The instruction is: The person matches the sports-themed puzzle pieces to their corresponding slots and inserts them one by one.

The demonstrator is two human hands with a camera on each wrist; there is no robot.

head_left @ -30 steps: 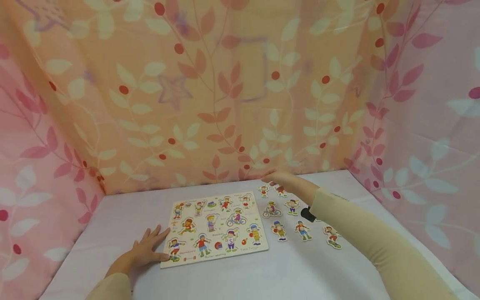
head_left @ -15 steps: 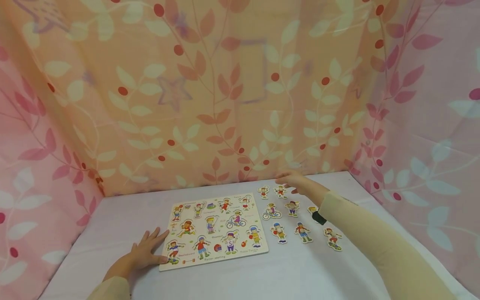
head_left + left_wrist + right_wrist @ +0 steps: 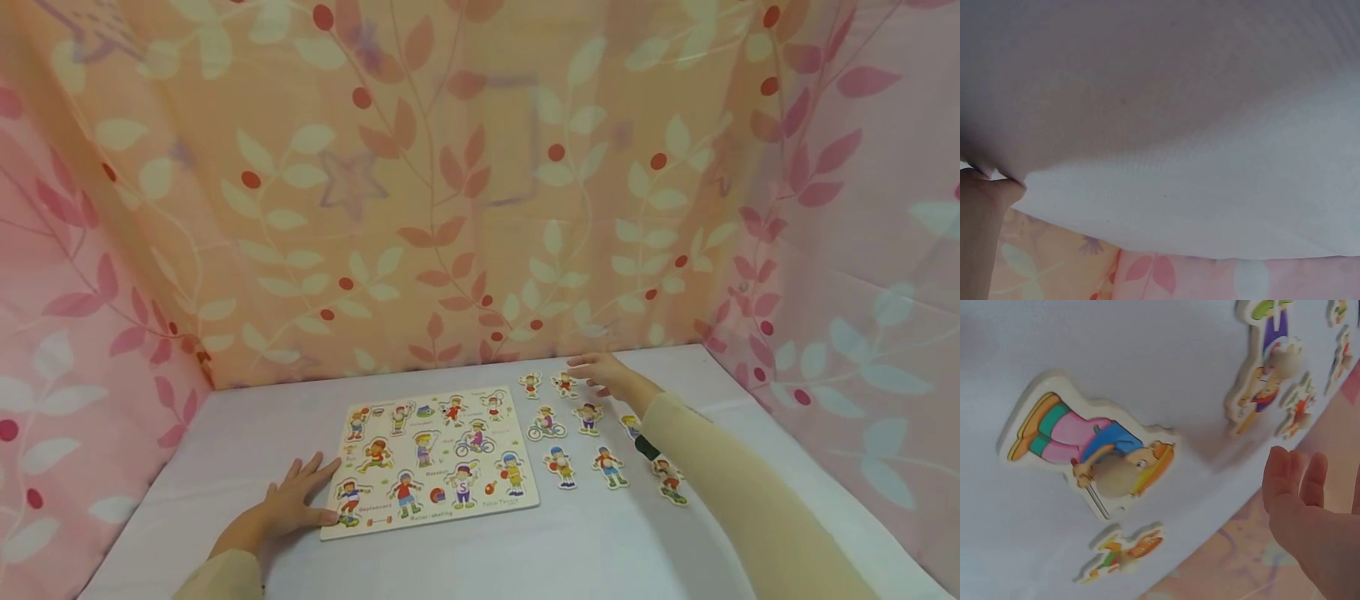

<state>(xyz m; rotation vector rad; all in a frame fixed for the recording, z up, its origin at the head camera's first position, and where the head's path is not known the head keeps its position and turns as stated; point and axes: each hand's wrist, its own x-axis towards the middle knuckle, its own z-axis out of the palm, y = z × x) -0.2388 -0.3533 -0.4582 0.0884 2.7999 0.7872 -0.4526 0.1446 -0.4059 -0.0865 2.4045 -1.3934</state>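
A pale wooden puzzle board [image 3: 401,518] printed with sports figures lies on the white table. My left hand [image 3: 288,504] rests at its left edge, fingers spread, thumb at the lower left corner. My right hand [image 3: 611,377] hovers at the back right, its fingers loosely bent and holding nothing. Just left of those fingertips is the football player piece [image 3: 564,384]. The baseball piece [image 3: 588,418] lies a little below. In the right wrist view, a golfer piece [image 3: 1079,434] with a round wooden knob lies large, and a runner piece [image 3: 1110,559] sits nearby; the right arm hides the runner from the head view.
More knobbed pieces lie right of the board: a tennis piece [image 3: 531,385], a cyclist [image 3: 547,423], a table tennis piece [image 3: 560,467], a roller skater [image 3: 610,467] and a skateboarder [image 3: 669,482]. Leaf-patterned curtains [image 3: 420,208] enclose the table's back and sides.
My right hand has drifted right, from above the back pieces to beside the football player piece, which it had partly covered. The left hand stays at the board's edge.
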